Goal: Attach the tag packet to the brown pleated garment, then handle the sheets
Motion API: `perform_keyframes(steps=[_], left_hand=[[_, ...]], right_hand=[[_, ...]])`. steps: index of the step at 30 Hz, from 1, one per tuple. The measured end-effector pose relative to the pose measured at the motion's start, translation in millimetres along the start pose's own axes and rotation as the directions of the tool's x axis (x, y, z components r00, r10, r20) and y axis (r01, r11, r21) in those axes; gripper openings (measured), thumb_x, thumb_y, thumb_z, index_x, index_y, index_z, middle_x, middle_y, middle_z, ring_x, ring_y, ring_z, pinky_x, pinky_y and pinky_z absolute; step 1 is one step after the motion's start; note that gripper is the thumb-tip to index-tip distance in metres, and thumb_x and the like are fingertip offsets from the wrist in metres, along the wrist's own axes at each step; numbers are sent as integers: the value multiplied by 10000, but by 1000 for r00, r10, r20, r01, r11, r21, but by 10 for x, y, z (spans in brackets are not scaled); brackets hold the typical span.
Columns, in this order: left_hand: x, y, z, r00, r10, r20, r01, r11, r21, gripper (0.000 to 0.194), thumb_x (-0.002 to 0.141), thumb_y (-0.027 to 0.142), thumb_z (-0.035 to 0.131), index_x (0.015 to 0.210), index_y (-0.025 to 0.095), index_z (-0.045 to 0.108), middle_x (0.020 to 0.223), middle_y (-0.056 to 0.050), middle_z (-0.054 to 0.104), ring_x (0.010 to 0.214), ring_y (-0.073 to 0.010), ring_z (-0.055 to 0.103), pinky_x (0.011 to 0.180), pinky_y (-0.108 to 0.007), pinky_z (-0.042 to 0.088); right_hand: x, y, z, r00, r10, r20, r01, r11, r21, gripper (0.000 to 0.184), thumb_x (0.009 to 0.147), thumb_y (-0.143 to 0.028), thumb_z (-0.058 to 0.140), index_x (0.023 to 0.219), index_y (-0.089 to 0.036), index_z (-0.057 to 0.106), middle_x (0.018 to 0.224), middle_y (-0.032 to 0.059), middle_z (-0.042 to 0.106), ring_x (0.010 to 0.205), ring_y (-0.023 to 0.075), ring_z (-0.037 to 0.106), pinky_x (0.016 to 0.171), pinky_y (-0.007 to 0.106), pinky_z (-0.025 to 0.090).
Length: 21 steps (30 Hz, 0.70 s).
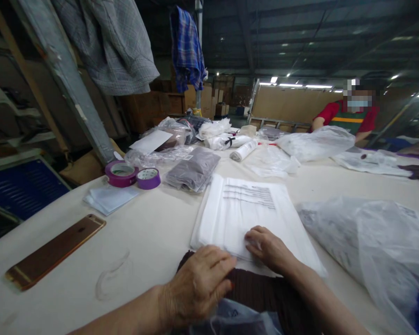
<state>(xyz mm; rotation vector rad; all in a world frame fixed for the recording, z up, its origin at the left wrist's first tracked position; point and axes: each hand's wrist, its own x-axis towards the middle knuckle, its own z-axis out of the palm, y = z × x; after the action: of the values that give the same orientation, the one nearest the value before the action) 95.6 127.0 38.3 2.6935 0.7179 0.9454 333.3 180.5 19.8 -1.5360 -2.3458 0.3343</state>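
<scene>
A stack of white plastic bags [244, 214] with printed dark lines lies flat in front of me. At its near part, my right hand [268, 249] has its fingers bent together, pinching the thin top layer. My left hand [204, 281] rests at the near left corner of the stack, over dark brown fabric [254, 291]. Its fingers are curled together; whatever lies under them is hidden. Below the hands, a clear plastic bag [237, 318] covers part of the brown fabric.
A phone [56, 251], pale sheets [110, 199] and purple tape rolls [148, 178] lie to the left. A bagged grey garment [193, 168] sits beyond the stack. Big plastic-wrapped bundles [363, 237] are at right. A co-worker [349, 116] stands across the table.
</scene>
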Motion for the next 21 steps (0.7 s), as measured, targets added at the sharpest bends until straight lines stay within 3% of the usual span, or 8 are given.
perform_keyframes(steps=[2, 5, 8, 12, 15, 17, 21], left_hand=[[126, -215, 30, 994, -108, -18, 107, 994, -33, 244, 896, 129, 402, 1099, 97, 534, 1005, -110, 619, 945, -201, 543, 874, -332, 473], [304, -517, 158, 956, -246, 157, 251, 968, -10, 209, 844, 90, 494, 1034, 94, 578, 980, -100, 619, 962, -207, 541, 889, -338, 463], [431, -693, 291, 910, -293, 294, 297, 954, 33, 331, 761, 165, 653, 1080, 105, 586, 986, -96, 595, 960, -233, 538, 880, -366, 461], [472, -825, 359, 890, -256, 378, 255, 965, 54, 570, 673, 375, 763, 1173, 186, 566, 997, -81, 541, 928, -244, 529, 833, -380, 462], [428, -966, 344, 894, -184, 410, 184, 982, 38, 595, 692, 435, 742, 1208, 211, 547, 1023, -80, 533, 950, -241, 519, 847, -380, 437], [392, -1071, 324, 902, -130, 411, 137, 990, 13, 592, 707, 452, 726, 1215, 206, 547, 1033, -81, 541, 959, -235, 517, 859, -371, 421], [364, -1206, 302, 923, -97, 372, 116, 993, -31, 576, 691, 449, 741, 1181, 190, 582, 1004, -74, 561, 934, -218, 529, 861, -336, 414]], right_hand=[[86, 41, 35, 998, -2, 61, 3, 1000, -17, 118, 766, -139, 528, 782, -196, 630, 817, 31, 622, 728, 150, 598, 686, 268, 483], [167, 76, 47, 992, -10, 127, 14, 999, -35, 170, 778, -103, 474, 720, -184, 611, 757, 28, 588, 683, 138, 565, 665, 254, 448], [211, 113, 23, 985, -5, 175, 11, 999, -35, 183, 774, -86, 466, 707, -191, 600, 736, 15, 570, 675, 133, 552, 651, 245, 427], [199, 167, -37, 977, 20, 213, -23, 1000, 10, 106, 800, -161, 513, 855, -203, 593, 765, -4, 561, 668, 124, 544, 647, 245, 435], [164, 176, -74, 969, 27, 244, -43, 997, 59, 241, 744, -190, 615, 978, -188, 557, 808, -9, 545, 656, 109, 537, 634, 228, 448], [159, 168, -76, 968, 29, 249, -49, 996, 75, 247, 709, -170, 641, 941, -177, 557, 848, 2, 533, 656, 102, 529, 630, 221, 445], [225, 164, -30, 972, 17, 236, -36, 997, 74, 88, 729, -113, 559, 786, -180, 560, 812, 1, 521, 632, 96, 504, 618, 222, 416]])
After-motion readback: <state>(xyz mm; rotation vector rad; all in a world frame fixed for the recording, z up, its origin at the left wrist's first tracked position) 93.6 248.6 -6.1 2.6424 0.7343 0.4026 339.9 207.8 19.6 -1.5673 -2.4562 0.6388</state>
